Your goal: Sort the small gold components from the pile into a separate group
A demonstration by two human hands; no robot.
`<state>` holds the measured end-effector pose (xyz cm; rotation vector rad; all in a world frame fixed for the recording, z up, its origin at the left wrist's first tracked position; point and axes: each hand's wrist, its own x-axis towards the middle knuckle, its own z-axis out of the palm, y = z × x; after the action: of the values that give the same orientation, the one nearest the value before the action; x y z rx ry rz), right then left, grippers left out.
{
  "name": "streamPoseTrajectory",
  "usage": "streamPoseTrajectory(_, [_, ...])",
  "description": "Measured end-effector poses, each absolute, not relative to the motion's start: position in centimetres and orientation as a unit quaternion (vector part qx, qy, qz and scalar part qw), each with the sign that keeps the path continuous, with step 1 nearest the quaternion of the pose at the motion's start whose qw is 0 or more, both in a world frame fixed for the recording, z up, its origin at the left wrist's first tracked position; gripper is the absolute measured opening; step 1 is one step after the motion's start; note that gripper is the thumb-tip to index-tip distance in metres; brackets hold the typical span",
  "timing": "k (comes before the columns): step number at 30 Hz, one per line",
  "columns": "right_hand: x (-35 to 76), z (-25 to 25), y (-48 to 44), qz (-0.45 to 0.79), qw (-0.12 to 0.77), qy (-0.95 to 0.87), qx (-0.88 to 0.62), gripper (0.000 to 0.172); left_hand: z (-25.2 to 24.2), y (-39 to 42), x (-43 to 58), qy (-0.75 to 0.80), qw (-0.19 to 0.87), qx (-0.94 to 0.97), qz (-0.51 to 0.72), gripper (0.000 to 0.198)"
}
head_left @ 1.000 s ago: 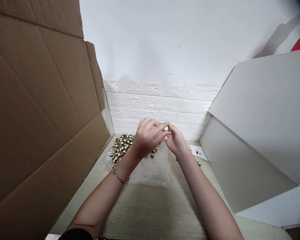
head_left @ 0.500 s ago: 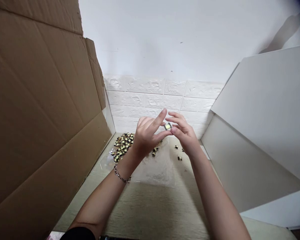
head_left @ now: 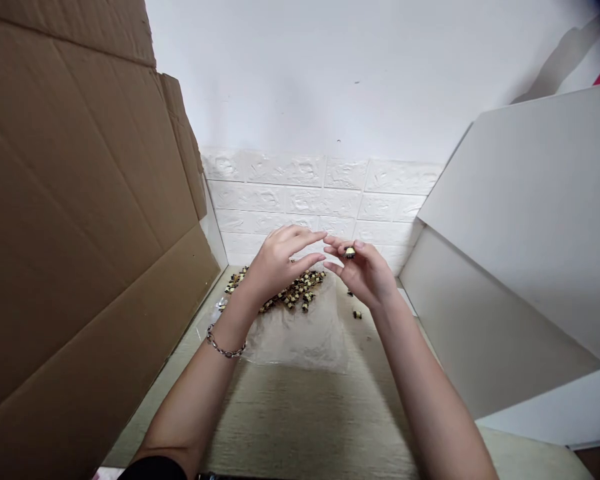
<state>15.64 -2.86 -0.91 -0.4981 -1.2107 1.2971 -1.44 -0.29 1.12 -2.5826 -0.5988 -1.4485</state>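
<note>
Yellow and black, a small component (head_left: 349, 253) was pinched between the thumb and fingers of the right hand (head_left: 369, 275), raised above the tabletop (head_left: 290, 417); any marking on its yellow band was too small to read. The left hand (head_left: 277, 260) had its thumb and fingers spread apart, its palm turned down, and its fingertips pointed toward those of the right hand; whether the two sets of fingertips touched could not be told. Below the left hand, and partly hidden by it, was a heap of similar components (head_left: 296, 293) on a clear plastic sheet (head_left: 300, 343), whose near part reached toward the wearer. Two loose components (head_left: 357, 315) rested on the tabletop just below the right hand, one partly covered by it. To the right of the right wrist, the edge of a white card (head_left: 409, 303) showed from behind the forearm. A chain bracelet (head_left: 225, 348) circled the left wrist. Brown cardboard (head_left: 80, 200) stood to the left of the left hand, pale panels (head_left: 525, 220) to the right of the right hand, and a brick-patterned wall (head_left: 305, 170) beyond both.
</note>
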Motion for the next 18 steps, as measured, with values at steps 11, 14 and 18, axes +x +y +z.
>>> streamPoseTrajectory(11, [16.1,-2.2,-1.8,0.720,0.455,-0.470,-0.232,0.016,0.8,-0.6,-0.4,-0.126,0.047,-0.908,-0.397,0.027])
streamPoseTrajectory(14, [16.1,-2.3,-1.9,0.720,0.452,-0.466,-0.243,0.015,0.7,-0.6,-0.2,-0.128,0.046,-0.912,-0.386,0.025])
streamPoseTrajectory(18, [16.1,-2.2,-1.8,0.719,0.446,-0.468,-0.256,0.018,0.6,-0.6,-0.1,-0.146,0.053,-0.907,-0.392,0.021])
